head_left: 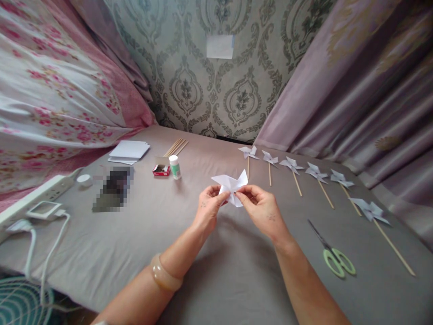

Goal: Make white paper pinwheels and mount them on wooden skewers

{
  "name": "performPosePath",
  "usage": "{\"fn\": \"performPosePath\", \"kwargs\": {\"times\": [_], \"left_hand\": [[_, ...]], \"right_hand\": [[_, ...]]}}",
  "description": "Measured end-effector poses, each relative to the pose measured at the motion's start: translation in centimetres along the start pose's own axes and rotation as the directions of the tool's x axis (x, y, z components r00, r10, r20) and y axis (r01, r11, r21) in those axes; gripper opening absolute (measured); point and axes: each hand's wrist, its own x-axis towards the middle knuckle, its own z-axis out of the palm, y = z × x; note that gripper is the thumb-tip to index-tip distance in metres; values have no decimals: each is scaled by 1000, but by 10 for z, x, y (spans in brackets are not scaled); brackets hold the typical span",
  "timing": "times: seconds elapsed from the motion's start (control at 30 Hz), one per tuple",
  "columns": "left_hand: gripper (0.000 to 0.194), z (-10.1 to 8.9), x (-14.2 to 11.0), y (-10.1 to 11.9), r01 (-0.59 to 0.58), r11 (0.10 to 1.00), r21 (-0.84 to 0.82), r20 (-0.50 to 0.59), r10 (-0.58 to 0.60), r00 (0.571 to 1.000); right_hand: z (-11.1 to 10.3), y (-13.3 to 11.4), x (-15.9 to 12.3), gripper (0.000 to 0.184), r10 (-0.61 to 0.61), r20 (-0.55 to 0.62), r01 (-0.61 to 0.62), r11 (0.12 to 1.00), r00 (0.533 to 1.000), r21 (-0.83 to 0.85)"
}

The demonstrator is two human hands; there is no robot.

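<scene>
A white paper pinwheel point(231, 184) with folded blades is held up in front of me, above the grey cloth. My left hand point(211, 204) is closed on its left side, thumb near the middle of the paper. From the other side, my right hand point(260, 205) pinches it close to the centre with thumb and forefinger. A tiny dark spot shows by the right fingertips; I cannot make out what it is. No stick is visible on this pinwheel.
Several pinwheels on sticks point(316, 172) lie in a row at right, near green-handled scissors point(338, 262). Back left are a paper stack point(129, 150), wooden sticks point(176, 146), a small red box point(161, 170) and a white-capped bottle point(175, 168). A power strip point(54, 192) with cables lies left.
</scene>
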Motion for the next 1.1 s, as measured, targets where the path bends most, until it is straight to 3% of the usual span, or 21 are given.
{"fn": "performPosePath", "kwargs": {"times": [0.13, 0.27, 0.67, 1.1], "left_hand": [[33, 2, -4, 3, -11, 1000, -26, 40, 12, 999], [30, 4, -8, 7, -18, 1000, -4, 82, 18, 997], [26, 4, -11, 9, 35, 999, 15, 198, -37, 979], [25, 4, -12, 10, 26, 999, 24, 211, -31, 977]], "right_hand": [[-1, 8, -2, 13, -201, -68, 176, 947, 977, -269], [-2, 14, -2, 10, -311, -99, 247, 879, 945, -407], [-4, 16, -1, 8, -297, -110, 231, 886, 948, -402], [-6, 15, 0, 10, -277, -99, 221, 899, 956, -377]]}}
